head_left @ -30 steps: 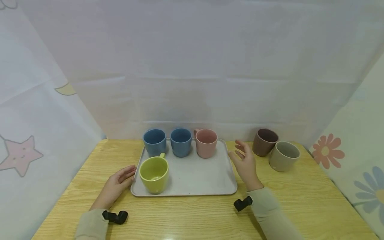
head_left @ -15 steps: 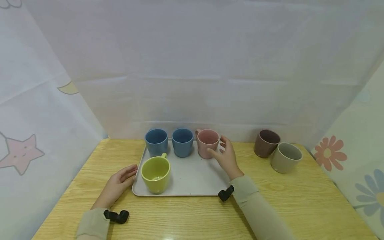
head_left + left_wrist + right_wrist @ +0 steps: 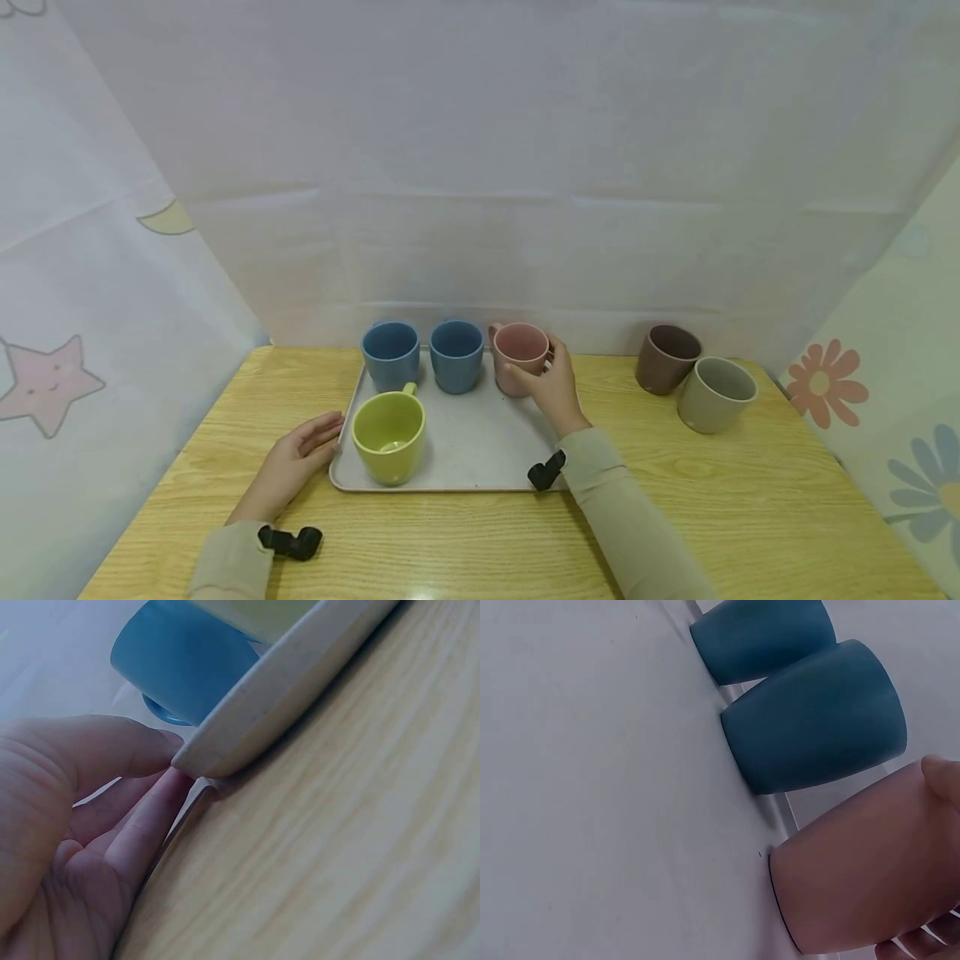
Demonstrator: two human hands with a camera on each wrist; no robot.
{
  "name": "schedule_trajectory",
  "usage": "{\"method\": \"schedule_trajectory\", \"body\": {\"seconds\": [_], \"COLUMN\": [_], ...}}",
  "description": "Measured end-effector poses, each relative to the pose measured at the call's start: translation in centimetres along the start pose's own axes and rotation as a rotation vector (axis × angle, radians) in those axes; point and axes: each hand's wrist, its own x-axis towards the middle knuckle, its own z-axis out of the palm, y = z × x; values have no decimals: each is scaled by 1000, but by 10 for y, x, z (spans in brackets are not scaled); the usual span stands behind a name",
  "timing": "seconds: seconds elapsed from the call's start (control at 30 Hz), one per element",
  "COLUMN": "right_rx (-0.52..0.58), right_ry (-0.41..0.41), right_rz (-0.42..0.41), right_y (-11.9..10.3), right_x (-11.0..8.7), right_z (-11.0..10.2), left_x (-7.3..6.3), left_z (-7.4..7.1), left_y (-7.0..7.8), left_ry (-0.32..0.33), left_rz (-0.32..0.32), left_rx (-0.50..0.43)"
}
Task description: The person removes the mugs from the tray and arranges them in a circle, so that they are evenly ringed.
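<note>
My right hand (image 3: 553, 385) grips the pink mug (image 3: 519, 346) by its body, thumb on the near side and fingers round the right side. The mug stands upright at the back of the pale tray (image 3: 480, 450), its handle pointing back left. In the right wrist view, the thumb lies near the rim of the pink mug (image 3: 862, 862). My left hand (image 3: 288, 462) stays at the tray's left edge. In the left wrist view, thumb and fingertips pinch the tray's rim (image 3: 247, 712); part of the fingers is hidden behind it.
Two blue mugs, the left mug (image 3: 391, 358) and the right mug (image 3: 457, 358), stand left of the pink one. A yellow-green mug (image 3: 390, 437) sits at the tray's front left. Off the tray, at the right, stand a brown cup (image 3: 663, 367) and a grey-beige cup (image 3: 712, 400).
My right hand has moved left from beside the tray to the pink mug and taken hold of it. The left hand and the mugs have kept their places.
</note>
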Motion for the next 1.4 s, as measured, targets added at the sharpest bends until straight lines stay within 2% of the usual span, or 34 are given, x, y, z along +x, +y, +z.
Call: {"method": "schedule_trajectory", "body": {"seconds": [0.27, 0.57, 0.8, 1.1, 1.4], "right_rx": [-26, -69, -82, -91, -38], "right_ry": [33, 100, 119, 159, 300], "right_rz": [-20, 15, -22, -17, -31], "right_y": [2, 2, 3, -3, -6], "right_x": [0, -7, -16, -33, -42], "right_z": [2, -2, -9, -28, -54], "left_x": [0, 1, 0, 1, 1], "left_z": [0, 1, 1, 0, 0], "left_y": [0, -3, -2, -5, -3], "left_ry": [4, -7, -8, -5, 1], "left_rz": [0, 12, 19, 9, 4], "left_rx": [3, -22, -13, -13, 24]}}
